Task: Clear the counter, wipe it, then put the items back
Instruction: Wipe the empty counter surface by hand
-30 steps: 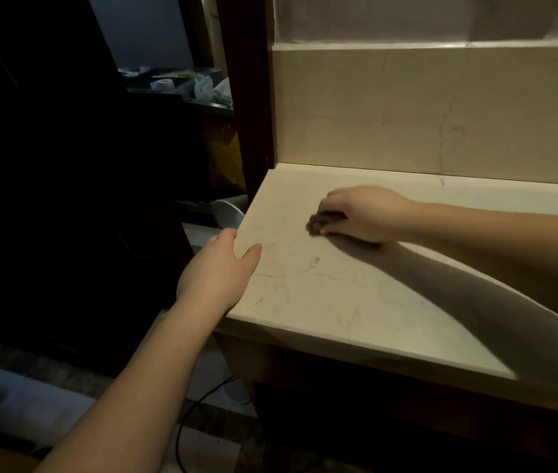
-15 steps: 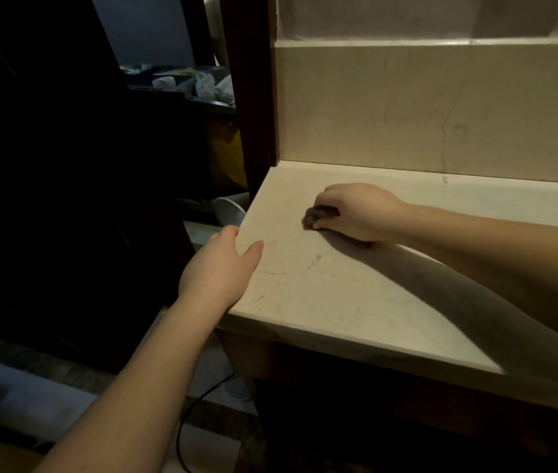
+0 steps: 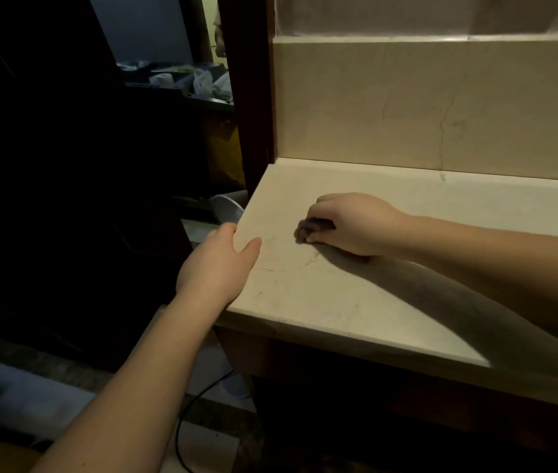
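Your right grip (image 3: 352, 223) is curled around a small dark cloth (image 3: 311, 228), pressing it onto the tabletop (image 3: 322, 295) at the centre of the frame; only a bit of the cloth shows past your fingers. Your left grip (image 3: 217, 264) rests on the tabletop's left edge, left of centre, with the thumb lying on the pale marble top and the fingers wrapped over the side, holding nothing else. The two are near each other but apart. Your right forearm casts a broad shadow across the tabletop toward the lower right. A marble backsplash (image 3: 424, 107) rises behind. At the lower left, a black cable (image 3: 199, 401) runs over the floor.
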### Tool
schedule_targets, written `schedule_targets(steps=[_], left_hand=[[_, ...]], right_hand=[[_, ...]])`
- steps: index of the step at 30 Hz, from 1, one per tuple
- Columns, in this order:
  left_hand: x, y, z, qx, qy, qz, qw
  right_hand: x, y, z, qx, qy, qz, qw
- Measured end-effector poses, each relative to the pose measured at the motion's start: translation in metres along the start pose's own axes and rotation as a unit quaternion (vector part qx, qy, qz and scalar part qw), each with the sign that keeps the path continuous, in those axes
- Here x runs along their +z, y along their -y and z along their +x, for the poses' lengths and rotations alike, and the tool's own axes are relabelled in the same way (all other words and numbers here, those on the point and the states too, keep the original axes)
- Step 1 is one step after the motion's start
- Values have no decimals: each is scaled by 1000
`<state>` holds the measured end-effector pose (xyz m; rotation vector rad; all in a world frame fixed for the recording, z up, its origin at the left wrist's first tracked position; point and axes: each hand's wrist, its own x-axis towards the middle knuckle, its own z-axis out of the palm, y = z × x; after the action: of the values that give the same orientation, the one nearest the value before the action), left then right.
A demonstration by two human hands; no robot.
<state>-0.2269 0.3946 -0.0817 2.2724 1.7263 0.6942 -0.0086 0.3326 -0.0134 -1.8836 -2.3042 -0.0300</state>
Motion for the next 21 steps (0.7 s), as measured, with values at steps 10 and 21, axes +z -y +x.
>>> schedule_targets(steps=[10, 21], left_hand=[[1, 1, 1, 0, 4, 5, 1000], [-1, -2, -1, 1, 4, 0, 1000]], right_hand=[[-4, 5, -12, -46, 13, 17, 999], [2, 37, -49, -158, 13, 13, 987]])
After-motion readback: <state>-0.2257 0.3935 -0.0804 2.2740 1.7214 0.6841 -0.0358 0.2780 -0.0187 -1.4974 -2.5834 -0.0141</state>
